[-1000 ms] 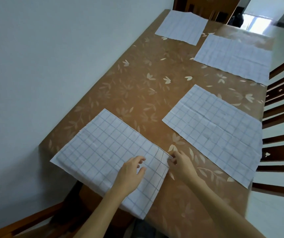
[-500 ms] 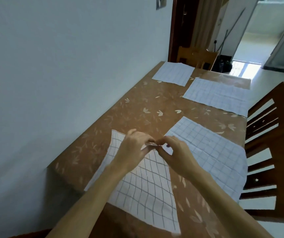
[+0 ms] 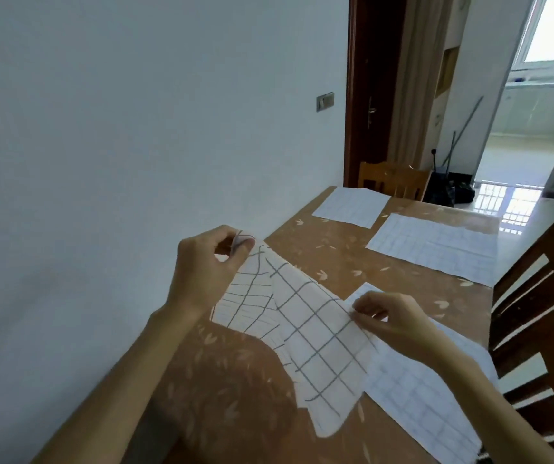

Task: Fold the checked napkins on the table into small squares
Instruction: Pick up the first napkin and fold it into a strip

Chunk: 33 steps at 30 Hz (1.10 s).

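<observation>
A person's two bare forearms reach forward over a brown desk (image 3: 336, 262) whose surface is printed with pale leaf shapes and which stands against a plain white wall (image 3: 118, 128) on the left. The left hand (image 3: 202, 266) is raised above the desk, its thumb and fingers (image 3: 245, 244) pinched shut on one corner of a white napkin with dark grid lines (image 3: 315, 333). The right hand (image 3: 392, 318) sits lower and to the right, its fingers closed on the opposite upper corner of the same napkin. The cloth hangs stretched between the two hands, lifted off the desk along its top edge, with a vertical fold down its middle and its lower end drooping to the desk near the front edge, where it casts a dark shadow to the left. Beneath the right hand and forearm a second checked napkin (image 3: 413, 396) lies flat on the desk, partly covered by the held one. Farther back a third napkin (image 3: 436, 246) lies flat near the right edge, and a fourth napkin (image 3: 352, 204) lies at the far end, close to the wall. A dark wooden chair (image 3: 543, 296) stands at the desk's right side, and a lighter wooden chair (image 3: 392, 179) stands at the far end before a dark doorway.
</observation>
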Tool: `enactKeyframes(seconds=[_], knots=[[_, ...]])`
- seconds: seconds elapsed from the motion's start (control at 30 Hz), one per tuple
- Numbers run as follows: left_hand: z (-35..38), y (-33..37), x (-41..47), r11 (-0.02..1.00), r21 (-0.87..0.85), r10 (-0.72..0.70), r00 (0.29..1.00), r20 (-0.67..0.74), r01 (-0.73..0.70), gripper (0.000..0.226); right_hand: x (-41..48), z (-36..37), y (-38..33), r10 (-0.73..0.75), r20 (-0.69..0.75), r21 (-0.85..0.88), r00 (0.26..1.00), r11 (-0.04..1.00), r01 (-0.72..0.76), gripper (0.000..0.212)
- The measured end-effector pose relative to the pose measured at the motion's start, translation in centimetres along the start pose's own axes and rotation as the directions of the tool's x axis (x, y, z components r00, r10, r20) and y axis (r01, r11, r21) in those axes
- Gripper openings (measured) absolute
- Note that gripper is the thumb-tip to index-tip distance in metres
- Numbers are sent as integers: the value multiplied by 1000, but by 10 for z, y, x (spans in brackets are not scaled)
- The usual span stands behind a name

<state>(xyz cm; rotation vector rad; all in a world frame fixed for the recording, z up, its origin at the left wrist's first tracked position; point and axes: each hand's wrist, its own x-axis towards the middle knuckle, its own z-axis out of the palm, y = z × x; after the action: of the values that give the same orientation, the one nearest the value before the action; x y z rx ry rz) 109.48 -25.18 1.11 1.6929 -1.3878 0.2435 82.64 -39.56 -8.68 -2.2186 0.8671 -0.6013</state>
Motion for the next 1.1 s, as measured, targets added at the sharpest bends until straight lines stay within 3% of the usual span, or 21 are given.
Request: enactKeyframes(seconds=[0.3, 0.47, 0.6, 0.97, 1.1], knots=[[-61, 14, 19, 999, 30, -32, 998, -52, 34, 10, 41, -44, -54, -94, -215, -11, 972, 996, 93, 11], [-90, -4, 33, 995, 50, -85, 996, -8, 86, 14, 72, -60, -95, -256, -349, -180, 901, 962, 204, 14], [-104, -9, 34, 993, 68, -94, 995, 22, 92, 24, 95, -66, -123, -312, -288, -322, 905, 922, 215, 25], [-73, 11, 17, 998, 35, -55, 990, 128, 51, 33, 94, -22, -169, -377, -165, -189, 911, 919, 346, 22], [-74, 21, 15, 999, 2, -46, 992, 114, 46, 31, 90, -23, -174, -409, -168, -253, 897, 898, 362, 23]])
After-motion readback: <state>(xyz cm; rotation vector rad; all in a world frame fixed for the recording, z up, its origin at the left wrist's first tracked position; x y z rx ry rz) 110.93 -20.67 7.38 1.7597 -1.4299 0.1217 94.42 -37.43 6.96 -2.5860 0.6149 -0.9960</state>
